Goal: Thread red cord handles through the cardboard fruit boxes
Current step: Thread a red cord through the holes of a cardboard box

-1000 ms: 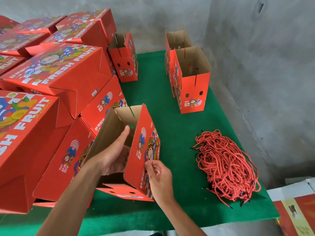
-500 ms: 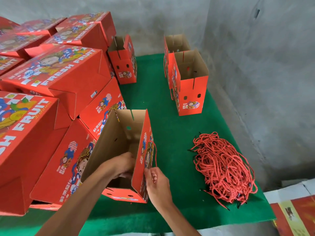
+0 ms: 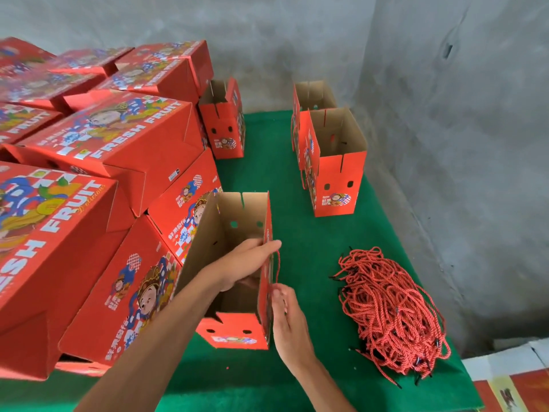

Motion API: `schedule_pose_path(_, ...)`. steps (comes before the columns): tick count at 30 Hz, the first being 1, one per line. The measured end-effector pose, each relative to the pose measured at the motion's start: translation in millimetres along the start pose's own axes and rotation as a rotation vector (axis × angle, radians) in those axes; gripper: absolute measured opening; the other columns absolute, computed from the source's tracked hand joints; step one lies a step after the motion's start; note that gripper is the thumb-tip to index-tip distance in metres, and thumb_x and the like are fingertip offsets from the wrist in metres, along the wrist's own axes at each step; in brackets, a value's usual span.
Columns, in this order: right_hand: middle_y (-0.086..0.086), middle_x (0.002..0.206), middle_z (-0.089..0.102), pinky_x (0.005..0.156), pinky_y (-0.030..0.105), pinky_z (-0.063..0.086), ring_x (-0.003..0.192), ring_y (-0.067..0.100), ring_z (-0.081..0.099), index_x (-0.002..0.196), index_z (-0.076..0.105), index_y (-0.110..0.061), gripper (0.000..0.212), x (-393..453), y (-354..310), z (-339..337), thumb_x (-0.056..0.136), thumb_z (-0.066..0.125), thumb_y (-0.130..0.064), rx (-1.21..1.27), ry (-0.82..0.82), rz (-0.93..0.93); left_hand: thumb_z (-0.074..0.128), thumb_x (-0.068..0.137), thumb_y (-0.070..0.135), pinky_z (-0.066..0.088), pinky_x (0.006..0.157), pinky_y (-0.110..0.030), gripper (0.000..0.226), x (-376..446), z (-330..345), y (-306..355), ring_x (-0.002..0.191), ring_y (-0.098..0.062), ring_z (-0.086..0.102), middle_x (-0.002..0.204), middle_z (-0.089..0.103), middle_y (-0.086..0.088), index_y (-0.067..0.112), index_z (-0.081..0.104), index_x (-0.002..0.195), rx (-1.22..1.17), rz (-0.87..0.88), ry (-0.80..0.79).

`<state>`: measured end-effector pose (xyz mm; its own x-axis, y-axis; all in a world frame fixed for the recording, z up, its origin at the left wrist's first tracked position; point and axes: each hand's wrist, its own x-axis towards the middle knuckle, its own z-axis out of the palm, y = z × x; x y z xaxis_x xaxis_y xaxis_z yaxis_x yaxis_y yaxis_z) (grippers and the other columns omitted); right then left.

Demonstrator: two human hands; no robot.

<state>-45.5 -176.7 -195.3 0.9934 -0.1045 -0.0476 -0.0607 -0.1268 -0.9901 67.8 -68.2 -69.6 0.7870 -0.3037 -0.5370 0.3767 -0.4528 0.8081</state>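
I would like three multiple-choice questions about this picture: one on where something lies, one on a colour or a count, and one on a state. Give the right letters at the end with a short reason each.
1. Where is the pile of red cords?
A. inside the open box
B. on the green cloth, on the right of the open box
C. on the stacked boxes

2. What colour is the cloth under the boxes?
A. green
B. blue
C. grey

3. How is the top of the box being handled?
A. taped
B. folded flat
C. open

Answers: 1 B, the pile lies on the cloth beside the right hand. 2 A, the cloth is green. 3 C, the left hand reaches inside it.
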Motion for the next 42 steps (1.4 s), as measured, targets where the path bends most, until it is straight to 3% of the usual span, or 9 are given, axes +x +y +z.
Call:
schedule_pose_path(3, -0.012, 0.116, 0.071, 0.098, 0.038, 0.051, 0.111, 0.009, 0.066, 0.129, 0.057, -0.038, 0.038, 13.6, -6.9, -20.7, 0.108, 0.031, -0.055, 0.026, 0.078, 0.023, 0.055, 0.098, 0.056, 0.045, 0.111, -0.052, 0.061, 12.2, 14.4, 23.7, 0.131, -0.025, 0.056, 0.146, 0.056, -0.010, 0.014, 0.053, 0.142, -0.179, 0.115, -0.064)
schedule_pose_path(6, -0.023, 0.126, 0.066, 0.109, 0.033, 0.044, 0.123, -0.001, 0.058, 0.131, 0.059, -0.041, 0.036, 25.3, -10.8, -51.1, 0.112, 0.029, -0.045, 0.004, 0.202, 0.005, 0.052, 0.099, 0.055, 0.048, 0.110, -0.048, 0.063, 12.9, 34.7, 40.2, 0.126, -0.023, 0.059, 0.142, 0.056, -0.017, 0.009, 0.052, 0.142, -0.245, 0.187, -0.184)
schedule_pose_path(10, -0.016, 0.146, 0.057, 0.120, 0.040, 0.037, 0.141, 0.002, 0.046, 0.147, 0.051, -0.032, 0.048, 30.6, -4.1, -83.2, 0.109, 0.027, -0.050, -0.007, 0.238, -0.045, 0.064, 0.070, 0.086, 0.042, 0.113, -0.039, 0.100, -0.9, 53.4, 36.5, 0.133, -0.005, 0.052, 0.146, 0.054, 0.017, 0.038, 0.034, 0.153, 0.423, 0.336, -0.229)
schedule_pose_path(13, -0.014, 0.144, 0.059, 0.115, 0.041, 0.043, 0.139, 0.010, 0.051, 0.149, 0.051, -0.028, 0.054, 26.6, -4.3, -87.0, 0.108, 0.029, -0.055, -0.016, 0.224, -0.116, 0.076, 0.071, 0.059, 0.051, 0.101, -0.043, 0.116, -9.0, 57.8, 26.4, 0.125, -0.019, 0.057, 0.146, 0.053, 0.004, 0.053, -0.006, 0.154, 0.884, 0.339, -0.192)
schedule_pose_path(18, -0.011, 0.144, 0.060, 0.109, 0.041, 0.049, 0.135, 0.014, 0.057, 0.151, 0.049, -0.029, 0.057, 11.5, -3.2, -86.7, 0.107, 0.031, -0.059, 0.025, 0.301, -0.208, 0.051, 0.085, 0.002, 0.052, 0.067, -0.048, 0.109, -16.1, 65.3, 30.9, 0.070, -0.026, 0.053, 0.082, 0.050, 0.000, 0.058, -0.017, 0.149, 1.038, 0.432, -0.162)
schedule_pose_path(21, -0.007, 0.149, 0.056, 0.105, 0.038, 0.054, 0.131, 0.011, 0.059, 0.156, 0.041, -0.027, 0.067, 5.4, -2.6, -91.9, 0.101, 0.044, -0.063, -0.007, 0.327, -0.215, 0.046, 0.088, 0.003, 0.042, 0.065, -0.043, 0.101, -16.1, 73.5, 38.5, 0.067, -0.028, 0.044, 0.072, 0.043, 0.002, 0.057, -0.009, 0.153, 1.135, 0.587, -0.093)
schedule_pose_path(26, -0.015, 0.147, 0.057, 0.102, 0.027, 0.054, 0.128, 0.008, 0.062, 0.160, 0.032, -0.029, 0.073, 28.8, -19.8, -119.6, 0.098, 0.069, -0.037, -0.040, 0.364, -0.252, 0.051, 0.095, 0.020, 0.053, 0.082, -0.045, 0.086, -0.7, 94.6, 74.1, 0.106, -0.037, 0.063, 0.122, 0.072, -0.001, 0.048, -0.003, 0.157, 1.232, 0.824, 0.039)
schedule_pose_path(34, -0.033, 0.121, 0.066, 0.078, 0.010, 0.052, 0.102, -0.004, 0.068, 0.155, 0.019, -0.060, 0.092, 79.9, -34.7, -181.3, 0.092, 0.074, -0.022, -0.219, 0.345, -0.241, 0.062, 0.090, 0.012, 0.042, 0.069, -0.043, 0.100, 27.4, 136.9, 112.5, 0.094, -0.041, 0.065, 0.106, 0.069, -0.014, 0.033, -0.007, 0.160, 1.266, 0.761, 0.248)
schedule_pose_path(42, -0.025, 0.105, 0.069, 0.078, 0.042, 0.061, 0.093, 0.008, 0.071, 0.154, 0.015, -0.060, 0.101, 131.1, -12.9, -204.0, 0.085, 0.074, -0.015, -0.197, 0.243, -0.151, 0.062, 0.086, 0.009, 0.037, 0.062, -0.042, 0.105, 72.5, 156.7, 115.8, 0.085, -0.039, 0.066, 0.097, 0.070, -0.014, 0.032, -0.008, 0.160, 1.260, 0.730, 0.354)
